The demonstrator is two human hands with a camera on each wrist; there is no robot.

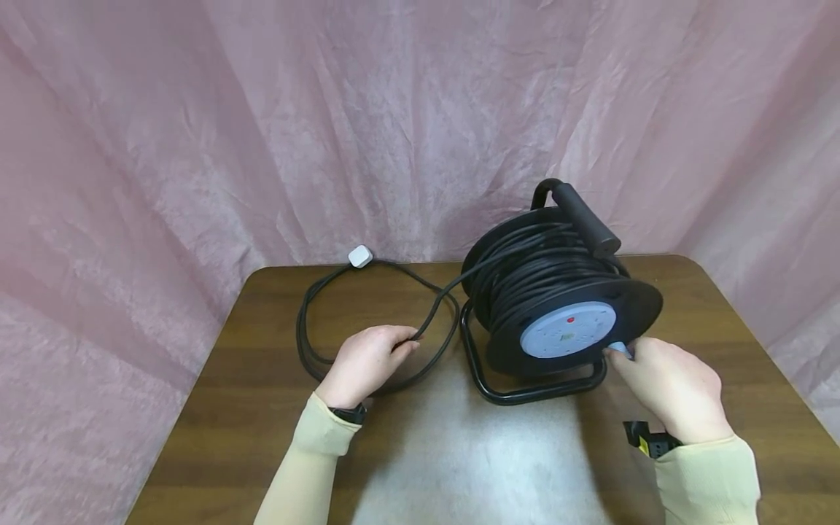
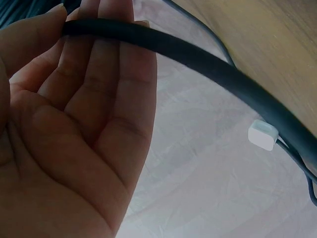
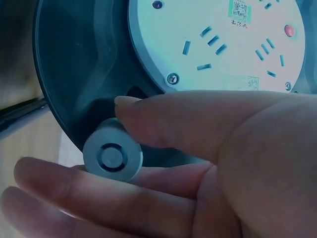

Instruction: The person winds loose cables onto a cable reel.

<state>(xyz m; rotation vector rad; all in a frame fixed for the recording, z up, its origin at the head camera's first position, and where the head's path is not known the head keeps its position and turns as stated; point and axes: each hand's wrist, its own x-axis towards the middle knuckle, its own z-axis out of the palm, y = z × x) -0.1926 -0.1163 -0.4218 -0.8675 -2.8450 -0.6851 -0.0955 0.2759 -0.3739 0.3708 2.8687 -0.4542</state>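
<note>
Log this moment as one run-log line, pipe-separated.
left hand: holds black cable | right hand: holds pale knob | cable reel: stands on table | white plug: at table's far edge, left of reel

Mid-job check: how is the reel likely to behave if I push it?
The reel is probably heavy for its size, with so many turns of cable wound on it. It seems likelier to slide than roll away, since a black frame supports it. Pushing the knob, which the right hand holds, may spin it instead.
</note>
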